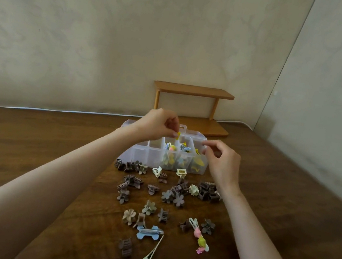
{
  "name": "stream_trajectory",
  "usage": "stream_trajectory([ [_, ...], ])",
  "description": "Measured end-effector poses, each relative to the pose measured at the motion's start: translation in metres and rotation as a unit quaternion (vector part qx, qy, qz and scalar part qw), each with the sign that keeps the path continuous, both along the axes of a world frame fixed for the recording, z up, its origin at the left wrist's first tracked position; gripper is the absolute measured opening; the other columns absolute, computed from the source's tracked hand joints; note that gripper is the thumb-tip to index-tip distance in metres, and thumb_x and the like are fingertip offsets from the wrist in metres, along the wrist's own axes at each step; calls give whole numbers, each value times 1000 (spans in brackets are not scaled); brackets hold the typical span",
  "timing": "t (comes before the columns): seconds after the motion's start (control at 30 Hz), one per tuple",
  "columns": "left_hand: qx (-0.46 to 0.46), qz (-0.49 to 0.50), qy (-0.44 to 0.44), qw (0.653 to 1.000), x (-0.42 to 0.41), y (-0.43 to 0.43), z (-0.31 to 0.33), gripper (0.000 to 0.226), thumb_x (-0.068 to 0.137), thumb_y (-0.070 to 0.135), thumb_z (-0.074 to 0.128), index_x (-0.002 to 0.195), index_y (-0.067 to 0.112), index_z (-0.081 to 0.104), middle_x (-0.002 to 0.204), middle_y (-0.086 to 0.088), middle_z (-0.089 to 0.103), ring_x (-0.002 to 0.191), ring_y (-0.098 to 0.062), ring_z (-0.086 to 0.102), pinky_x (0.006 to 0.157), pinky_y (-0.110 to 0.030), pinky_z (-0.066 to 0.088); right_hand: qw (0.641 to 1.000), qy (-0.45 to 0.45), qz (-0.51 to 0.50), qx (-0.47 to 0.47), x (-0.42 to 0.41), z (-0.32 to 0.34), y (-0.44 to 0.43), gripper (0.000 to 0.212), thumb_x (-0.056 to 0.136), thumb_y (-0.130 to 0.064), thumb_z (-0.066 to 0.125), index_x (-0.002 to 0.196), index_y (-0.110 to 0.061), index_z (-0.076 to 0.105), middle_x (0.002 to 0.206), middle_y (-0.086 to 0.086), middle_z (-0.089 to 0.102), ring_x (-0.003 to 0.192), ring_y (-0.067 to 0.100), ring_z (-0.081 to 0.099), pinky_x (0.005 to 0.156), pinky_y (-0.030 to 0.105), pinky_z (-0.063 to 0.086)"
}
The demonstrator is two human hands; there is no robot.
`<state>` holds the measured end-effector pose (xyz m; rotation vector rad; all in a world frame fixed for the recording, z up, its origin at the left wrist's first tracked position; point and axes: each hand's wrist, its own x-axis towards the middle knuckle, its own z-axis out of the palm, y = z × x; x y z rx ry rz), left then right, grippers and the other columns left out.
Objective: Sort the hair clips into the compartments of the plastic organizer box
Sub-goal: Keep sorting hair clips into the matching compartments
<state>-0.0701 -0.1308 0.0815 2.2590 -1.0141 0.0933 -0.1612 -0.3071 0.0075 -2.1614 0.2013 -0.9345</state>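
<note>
The left hand (159, 125) is above the middle of the plastic organizer box (138, 151). Its fingers (171, 129) pinch a small yellow hair clip (178, 134), which hangs just over one of the middle compartments. The right hand (221, 161) is at the right end of the box, with the thumb and forefinger curled close together near the rim. I cannot tell if they hold something.

The box stands open on the brown wooden desk (47, 153). Coloured clips (170, 152) lie in its three right compartments.

In front of the box, many clips are spread on the desk. Most are brown claw clips (205, 192) and flower-shaped ones. A cream square clip (181, 172) lies just beside the front wall of the box. Nearer to the person lie a blue bone-shaped clip (148, 232), a long pale green clip (150, 255) and a long clip with a rabbit figure (198, 234).

Behind the box a small wooden shelf (194, 90) stands against the wall.
</note>
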Motion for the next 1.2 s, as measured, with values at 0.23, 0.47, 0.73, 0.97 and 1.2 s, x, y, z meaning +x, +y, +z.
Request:
stream_trajectory([
  [0.23, 117, -19, -50, 992, 21, -40, -10, 13, 83, 17, 66, 95, 13, 65, 100, -2, 67, 90, -13, 59, 84, -30, 51, 1000, 4, 6, -15, 1, 0, 3, 16, 90, -13, 58, 100, -16, 71, 90, -5, 69, 82, 7, 62, 66, 14, 44],
  [0.47, 106, -13, -89, 990, 14, -30, -16, 15, 90, 20, 57, 100, 14, 66, 109, -1, 65, 87, -7, 51, 79, -23, 41, 1000, 2, 7, -23, 2, 0, 2, 15, 90, -13, 60, 99, -17, 71, 93, -4, 70, 86, 9, 63, 71, 20, 48],
  [0.73, 73, 16, -126, 989, -10, 11, -25, 14, 91, 23, 55, 99, 18, 64, 106, -2, 59, 100, -16, 52, 89, -31, 42, 1000, -9, 12, -25, -1, 2, 8, 15, 89, -13, 60, 99, -17, 71, 92, -6, 69, 87, 8, 63, 75, 19, 50],
  [0.97, 82, -27, -55, 995, -42, 42, -34, 14, 89, 25, 58, 101, 20, 62, 103, 8, 56, 92, -5, 55, 78, -20, 48, 996, 25, 78, -30, -10, 22, 29, 15, 90, -15, 58, 95, -19, 72, 86, -9, 68, 77, 6, 64, 62, 12, 47],
  [1.2, 99, -69, -18, 993, -68, 56, -40, 4, 86, 24, 61, 88, 23, 57, 90, 12, 55, 82, 0, 53, 72, -13, 45, 972, 104, 178, -112, -53, 13, 49, 15, 89, -17, 61, 100, -22, 70, 94, -18, 63, 76, 3, 61, 72, 22, 52],
])
